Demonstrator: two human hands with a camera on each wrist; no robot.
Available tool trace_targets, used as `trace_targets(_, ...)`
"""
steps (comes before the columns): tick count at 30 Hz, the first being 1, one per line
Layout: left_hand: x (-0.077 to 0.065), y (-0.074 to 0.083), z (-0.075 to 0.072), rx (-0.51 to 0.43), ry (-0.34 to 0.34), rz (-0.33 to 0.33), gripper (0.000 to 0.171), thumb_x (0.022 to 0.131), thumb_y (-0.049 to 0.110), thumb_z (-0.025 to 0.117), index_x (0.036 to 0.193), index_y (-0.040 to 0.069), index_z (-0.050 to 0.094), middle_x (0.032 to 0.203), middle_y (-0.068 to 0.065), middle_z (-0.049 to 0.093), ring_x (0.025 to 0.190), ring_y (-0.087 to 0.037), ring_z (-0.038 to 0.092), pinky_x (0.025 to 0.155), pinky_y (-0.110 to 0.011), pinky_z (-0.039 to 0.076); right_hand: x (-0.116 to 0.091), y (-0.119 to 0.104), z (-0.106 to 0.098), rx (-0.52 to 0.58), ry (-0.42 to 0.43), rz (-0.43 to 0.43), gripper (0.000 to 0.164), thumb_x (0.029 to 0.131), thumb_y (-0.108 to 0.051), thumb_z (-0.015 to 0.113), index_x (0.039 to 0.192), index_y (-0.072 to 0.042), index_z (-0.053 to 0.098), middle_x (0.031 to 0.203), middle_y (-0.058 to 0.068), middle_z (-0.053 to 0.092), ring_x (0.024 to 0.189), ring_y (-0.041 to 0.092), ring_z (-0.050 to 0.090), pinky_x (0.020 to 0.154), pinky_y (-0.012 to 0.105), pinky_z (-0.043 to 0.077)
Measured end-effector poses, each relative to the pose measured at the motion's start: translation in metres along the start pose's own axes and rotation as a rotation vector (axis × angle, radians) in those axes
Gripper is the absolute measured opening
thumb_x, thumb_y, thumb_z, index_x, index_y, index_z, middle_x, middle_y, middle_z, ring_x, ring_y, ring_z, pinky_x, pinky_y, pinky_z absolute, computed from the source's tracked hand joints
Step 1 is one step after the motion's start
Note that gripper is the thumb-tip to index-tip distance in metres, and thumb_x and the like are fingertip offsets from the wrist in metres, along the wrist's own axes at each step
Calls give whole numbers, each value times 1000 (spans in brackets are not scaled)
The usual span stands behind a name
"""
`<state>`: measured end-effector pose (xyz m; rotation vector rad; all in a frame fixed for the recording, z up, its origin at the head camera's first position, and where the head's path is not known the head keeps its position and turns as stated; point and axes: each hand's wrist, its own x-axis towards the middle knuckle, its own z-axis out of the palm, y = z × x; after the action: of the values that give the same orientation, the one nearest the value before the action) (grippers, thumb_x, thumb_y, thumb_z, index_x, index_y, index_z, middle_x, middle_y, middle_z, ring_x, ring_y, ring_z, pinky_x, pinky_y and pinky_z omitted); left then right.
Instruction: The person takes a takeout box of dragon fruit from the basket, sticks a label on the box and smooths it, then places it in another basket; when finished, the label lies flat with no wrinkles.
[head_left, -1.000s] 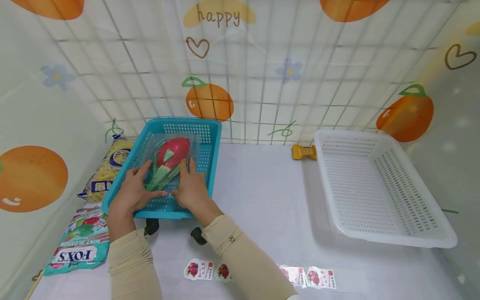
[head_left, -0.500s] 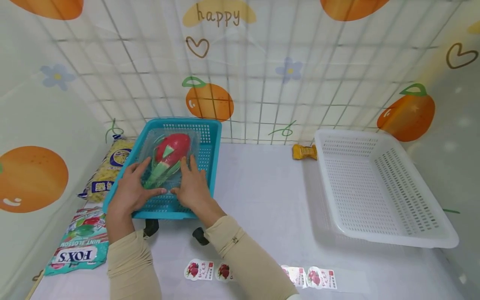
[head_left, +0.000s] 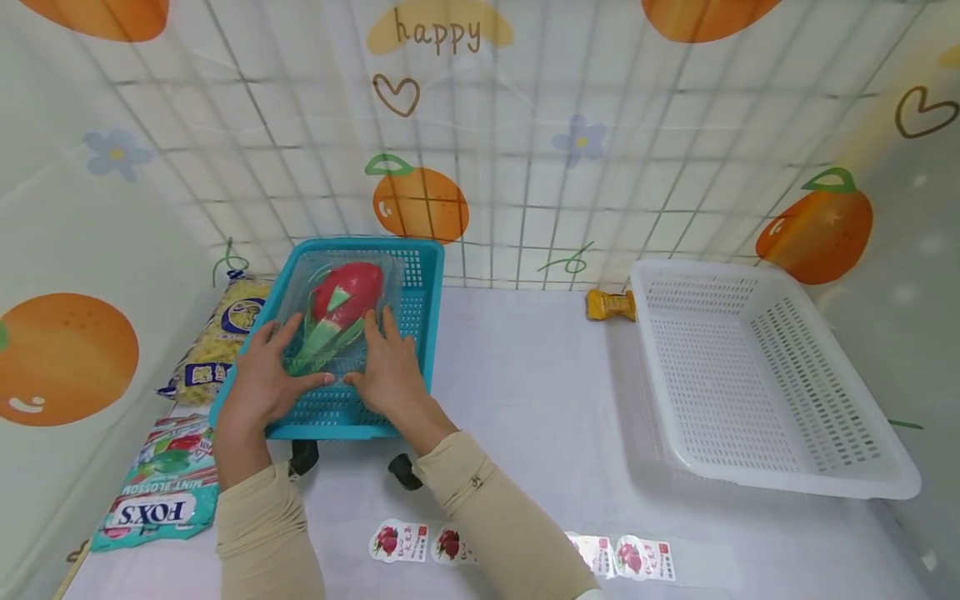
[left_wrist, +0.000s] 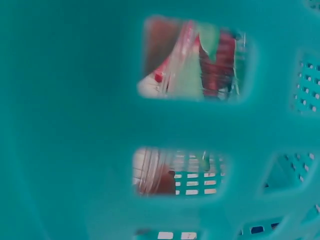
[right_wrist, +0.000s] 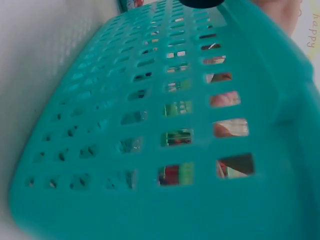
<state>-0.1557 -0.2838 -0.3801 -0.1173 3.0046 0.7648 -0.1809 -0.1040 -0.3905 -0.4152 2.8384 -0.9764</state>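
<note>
In the head view, a clear plastic box (head_left: 306, 268) holds a red-and-green dragon fruit (head_left: 358, 283). My left hand (head_left: 261, 375) grips the box's left side and my right hand (head_left: 393, 373) its right side, with both thumbs at the near edge. The box is over the teal basket (head_left: 437, 325), tilted with its near end lower. Teal basket wall (left_wrist: 75, 125) fills most of the left wrist view; bits of fingers and box show through its holes. The basket's perforated side (right_wrist: 115, 120) largely covers the right wrist view too. Fingers under the box are hidden.
Left of the basket lie a yellow pasta bag (head_left: 206, 367) and a Fox's candy bag (head_left: 161, 487). A white basket (head_left: 660, 400) stands right, beside a small orange-yellow packet (head_left: 609, 305). Dragon fruit stickers (head_left: 400, 540) lie in front. A grid panel (head_left: 517, 167) stands behind.
The box with the dragon fruit has shifted upward in the head view, its far edge now near the basket's far rim. Both hands have stayed on its sides and moved only slightly.
</note>
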Motion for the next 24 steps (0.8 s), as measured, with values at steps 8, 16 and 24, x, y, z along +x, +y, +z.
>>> trace_targets(8, -4, 7, -7, -7, 4, 11, 108, 88, 50, 77, 165, 14, 10, 166, -35, 4, 141, -71, 14, 102, -83, 27, -4, -2, -9, 0, 19, -22, 94, 90, -37, 77, 164, -16, 22, 172, 7, 17, 154, 33, 32, 122, 50, 35)
trace_targets(16, -14, 13, -15, 6, 62, 33, 104, 88, 42, 80, 164, 12, 15, 164, -36, 10, 141, -69, 17, 101, -84, 27, -11, -6, -19, 25, 19, -59, 94, 90, -37, 77, 164, -14, 23, 172, 8, 17, 154, 32, 31, 123, 52, 33)
trace_targets(24, -10, 14, -16, -12, 65, 53, 103, 88, 42, 80, 164, 11, 17, 165, -34, 10, 143, -68, 17, 101, -83, 30, -8, -4, -22, 75, -3, -40, 94, 90, -37, 77, 164, -16, 22, 173, 8, 15, 152, 40, 33, 117, 52, 41)
